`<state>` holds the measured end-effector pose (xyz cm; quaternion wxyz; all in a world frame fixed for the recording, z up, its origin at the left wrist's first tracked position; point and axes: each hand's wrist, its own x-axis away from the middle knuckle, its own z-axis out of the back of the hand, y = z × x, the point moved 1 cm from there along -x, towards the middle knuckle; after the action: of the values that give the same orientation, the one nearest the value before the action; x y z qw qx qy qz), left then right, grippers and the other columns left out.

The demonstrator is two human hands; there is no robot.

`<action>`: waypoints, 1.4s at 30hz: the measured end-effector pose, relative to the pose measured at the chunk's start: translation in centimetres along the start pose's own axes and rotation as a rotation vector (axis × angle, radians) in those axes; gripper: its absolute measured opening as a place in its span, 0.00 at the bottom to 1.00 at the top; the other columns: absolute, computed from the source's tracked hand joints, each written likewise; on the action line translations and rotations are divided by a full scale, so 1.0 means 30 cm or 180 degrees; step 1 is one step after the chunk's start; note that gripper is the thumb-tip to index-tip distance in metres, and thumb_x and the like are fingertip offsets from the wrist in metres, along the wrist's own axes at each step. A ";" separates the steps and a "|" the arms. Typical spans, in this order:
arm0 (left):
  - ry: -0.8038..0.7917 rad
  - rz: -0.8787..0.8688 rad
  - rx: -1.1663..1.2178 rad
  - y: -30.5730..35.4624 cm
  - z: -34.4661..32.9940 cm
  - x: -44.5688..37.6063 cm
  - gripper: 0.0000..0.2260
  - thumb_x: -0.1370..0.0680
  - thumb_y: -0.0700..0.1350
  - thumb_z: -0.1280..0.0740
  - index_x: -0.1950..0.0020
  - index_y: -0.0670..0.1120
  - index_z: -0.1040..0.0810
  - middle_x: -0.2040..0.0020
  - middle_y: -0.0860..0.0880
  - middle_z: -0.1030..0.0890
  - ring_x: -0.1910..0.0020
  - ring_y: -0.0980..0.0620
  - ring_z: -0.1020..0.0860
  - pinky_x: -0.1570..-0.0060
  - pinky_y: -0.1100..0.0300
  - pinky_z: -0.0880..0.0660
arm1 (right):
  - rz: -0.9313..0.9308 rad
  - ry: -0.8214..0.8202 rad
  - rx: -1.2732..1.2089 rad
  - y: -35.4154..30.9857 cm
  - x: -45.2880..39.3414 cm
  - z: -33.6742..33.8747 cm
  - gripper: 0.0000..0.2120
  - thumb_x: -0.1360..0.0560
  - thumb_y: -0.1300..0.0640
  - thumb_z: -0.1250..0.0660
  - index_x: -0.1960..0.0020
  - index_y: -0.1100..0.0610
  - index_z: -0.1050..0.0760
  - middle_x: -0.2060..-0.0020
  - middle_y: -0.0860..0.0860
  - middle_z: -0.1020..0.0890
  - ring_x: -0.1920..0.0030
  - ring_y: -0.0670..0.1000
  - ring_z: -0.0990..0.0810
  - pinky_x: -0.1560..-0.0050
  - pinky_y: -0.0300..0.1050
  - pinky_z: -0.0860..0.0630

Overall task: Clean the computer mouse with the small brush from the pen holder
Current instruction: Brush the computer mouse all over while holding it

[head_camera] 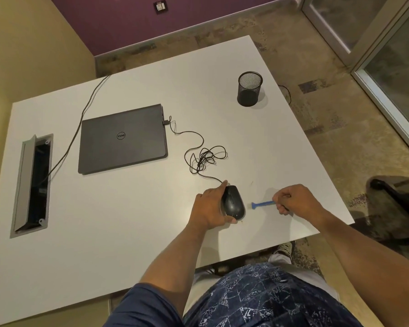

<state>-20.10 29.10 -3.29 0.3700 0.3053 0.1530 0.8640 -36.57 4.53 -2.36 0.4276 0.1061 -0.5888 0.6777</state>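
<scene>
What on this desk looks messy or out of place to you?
The mouse cable lies in a tangled knot between the closed laptop and the mouse. At the table's left side the cable hatch stands open, its lid tipped up. Otherwise nothing looks spilled or damaged.

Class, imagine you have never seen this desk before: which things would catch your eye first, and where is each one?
Near the front edge of the white table, the left hand clasps a black computer mouse, while the right hand holds a small blue brush pointed at it, not touching. Behind them, a closed grey laptop lies left of centre, and a black mesh pen holder stands at the far right.
</scene>
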 end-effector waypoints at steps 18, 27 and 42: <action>-0.0093 -0.0017 -0.0055 0.000 0.006 0.000 0.58 0.39 0.64 0.19 0.16 0.55 0.48 0.26 0.50 0.27 0.28 0.46 0.29 0.33 0.48 0.33 | 0.0390 -0.0752 0.0416 -0.063 0.066 -0.060 0.06 0.23 0.66 0.29 0.54 0.61 0.13 0.66 0.59 0.13 0.68 0.51 0.16 0.63 0.43 0.18; -0.0092 -0.0002 -0.0047 -0.004 0.006 -0.004 0.59 0.40 0.65 0.20 0.17 0.56 0.48 0.26 0.51 0.27 0.28 0.47 0.29 0.33 0.49 0.34 | 0.0557 -0.0675 0.0932 -0.064 0.061 -0.040 0.06 0.23 0.65 0.29 0.54 0.59 0.13 0.66 0.54 0.13 0.67 0.49 0.15 0.60 0.44 0.16; -0.0076 -0.0037 0.0032 0.008 0.009 -0.025 0.57 0.39 0.64 0.19 0.17 0.55 0.46 0.25 0.50 0.28 0.27 0.46 0.30 0.32 0.48 0.33 | 0.0511 -0.0416 0.0676 -0.044 0.059 -0.034 0.08 0.23 0.65 0.30 0.55 0.58 0.13 0.66 0.57 0.13 0.67 0.49 0.16 0.60 0.43 0.17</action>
<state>-19.65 28.41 -3.27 0.3753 0.3166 0.1547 0.8573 -36.34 6.16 -0.57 0.3192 0.1473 -0.5469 0.7598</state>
